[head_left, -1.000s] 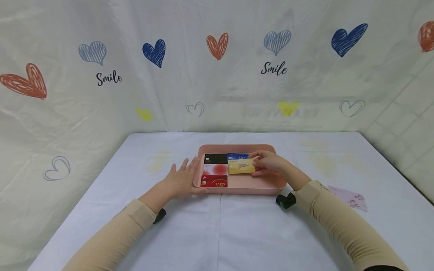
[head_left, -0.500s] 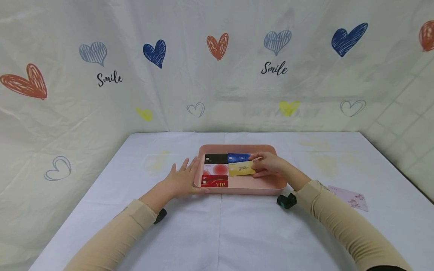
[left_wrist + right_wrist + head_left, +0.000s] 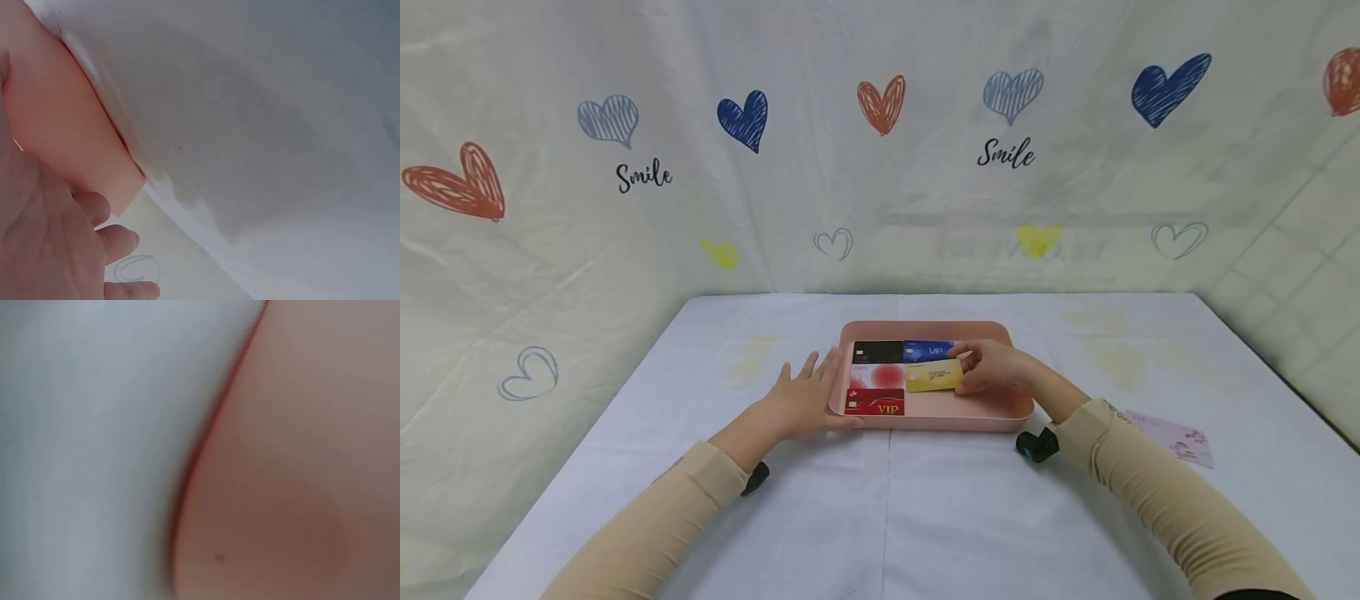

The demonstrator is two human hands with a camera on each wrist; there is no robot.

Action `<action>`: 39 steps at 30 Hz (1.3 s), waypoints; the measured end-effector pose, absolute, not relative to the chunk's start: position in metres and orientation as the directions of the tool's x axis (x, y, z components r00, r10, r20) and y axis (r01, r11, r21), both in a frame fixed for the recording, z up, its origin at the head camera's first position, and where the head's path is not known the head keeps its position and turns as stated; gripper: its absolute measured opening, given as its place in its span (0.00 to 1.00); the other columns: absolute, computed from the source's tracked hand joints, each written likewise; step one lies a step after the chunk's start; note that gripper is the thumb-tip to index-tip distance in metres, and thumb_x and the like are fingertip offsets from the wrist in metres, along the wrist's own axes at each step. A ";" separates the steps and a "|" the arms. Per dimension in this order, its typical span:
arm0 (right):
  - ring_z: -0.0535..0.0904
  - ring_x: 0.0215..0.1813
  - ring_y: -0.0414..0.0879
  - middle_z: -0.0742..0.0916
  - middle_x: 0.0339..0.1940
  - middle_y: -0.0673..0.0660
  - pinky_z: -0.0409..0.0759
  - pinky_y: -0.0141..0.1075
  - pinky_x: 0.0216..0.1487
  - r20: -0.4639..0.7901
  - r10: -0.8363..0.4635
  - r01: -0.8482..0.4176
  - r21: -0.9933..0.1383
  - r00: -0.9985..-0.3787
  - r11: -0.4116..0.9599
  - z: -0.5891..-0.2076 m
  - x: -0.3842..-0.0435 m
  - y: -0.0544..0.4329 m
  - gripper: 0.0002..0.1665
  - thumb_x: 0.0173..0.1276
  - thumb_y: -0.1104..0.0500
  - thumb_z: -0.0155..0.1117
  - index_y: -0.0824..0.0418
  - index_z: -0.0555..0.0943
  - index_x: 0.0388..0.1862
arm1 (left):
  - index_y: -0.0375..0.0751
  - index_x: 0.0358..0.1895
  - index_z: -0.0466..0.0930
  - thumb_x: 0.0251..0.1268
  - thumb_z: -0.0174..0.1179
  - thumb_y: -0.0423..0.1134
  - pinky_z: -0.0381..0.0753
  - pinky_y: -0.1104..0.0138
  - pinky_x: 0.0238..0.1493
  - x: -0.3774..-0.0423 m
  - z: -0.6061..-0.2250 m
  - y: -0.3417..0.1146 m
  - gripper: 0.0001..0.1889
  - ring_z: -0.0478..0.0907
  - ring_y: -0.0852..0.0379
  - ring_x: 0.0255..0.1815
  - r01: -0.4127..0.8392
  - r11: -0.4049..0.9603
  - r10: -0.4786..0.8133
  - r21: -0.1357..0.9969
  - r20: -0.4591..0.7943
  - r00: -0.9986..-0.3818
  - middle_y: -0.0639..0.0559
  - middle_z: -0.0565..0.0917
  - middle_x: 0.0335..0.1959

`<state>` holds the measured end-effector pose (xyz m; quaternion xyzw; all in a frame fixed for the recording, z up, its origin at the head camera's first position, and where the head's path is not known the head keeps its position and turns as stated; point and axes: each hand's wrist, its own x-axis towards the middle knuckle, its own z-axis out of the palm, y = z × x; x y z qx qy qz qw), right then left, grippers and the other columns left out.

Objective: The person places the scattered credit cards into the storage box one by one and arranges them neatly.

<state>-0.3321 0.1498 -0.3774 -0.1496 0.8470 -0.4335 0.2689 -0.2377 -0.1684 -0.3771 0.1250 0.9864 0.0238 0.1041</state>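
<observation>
A pink tray [image 3: 973,414] lies on the table in the head view. My left hand [image 3: 801,404] rests against its left end with fingers spread; the left wrist view shows the palm [image 3: 44,237] beside the tray's wall [image 3: 72,119]. With its thumb and fingers, my right hand [image 3: 1000,368] pinches the right end of a yellow card [image 3: 931,377], low in the tray just in front of a blue VIP card [image 3: 925,351]. To the left, a black card [image 3: 877,352], a white card with red circles [image 3: 880,377] and a red VIP card [image 3: 875,402] form a column.
A pale pink flowered card [image 3: 1176,439] lies on the white tablecloth [image 3: 880,525] beside the right forearm. Behind the table hangs a white curtain [image 3: 940,200] printed with hearts. Tray wall [image 3: 281,456] and blurred cloth fill the right wrist view.
The yellow card has shifted slightly toward the near side and uncovered more of the blue card. My right fingers have drawn in at its end. The left hand has stayed in place.
</observation>
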 end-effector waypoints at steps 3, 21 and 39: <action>0.75 0.54 0.55 0.80 0.51 0.65 0.84 0.32 0.48 -0.314 -0.494 -0.043 -0.809 -0.811 0.586 -0.377 -0.331 0.150 0.37 0.64 0.69 0.73 0.73 0.69 0.70 | 0.41 0.84 0.38 0.59 0.60 0.74 0.43 0.32 0.74 -0.237 -0.377 -0.168 0.63 0.42 0.36 0.83 0.242 0.968 0.251 0.072 -0.201 -0.947 0.45 0.47 0.85; 0.78 0.31 0.44 0.74 0.39 0.59 0.86 0.34 0.37 -0.288 -0.509 -0.059 -0.826 -0.811 0.561 -0.381 -0.330 0.149 0.34 0.64 0.71 0.73 0.75 0.70 0.67 | 0.40 0.84 0.38 0.60 0.60 0.74 0.43 0.32 0.74 -0.237 -0.376 -0.168 0.62 0.43 0.36 0.83 0.247 0.966 0.258 0.079 -0.195 -0.946 0.44 0.47 0.85; 0.77 0.32 0.46 0.71 0.39 0.59 0.87 0.36 0.36 -0.269 -0.491 -0.075 -0.815 -0.829 0.575 -0.382 -0.326 0.147 0.33 0.62 0.71 0.74 0.73 0.72 0.64 | 0.41 0.84 0.38 0.59 0.61 0.74 0.44 0.32 0.74 -0.238 -0.379 -0.168 0.62 0.43 0.36 0.83 0.241 0.967 0.252 0.080 -0.189 -0.949 0.44 0.47 0.85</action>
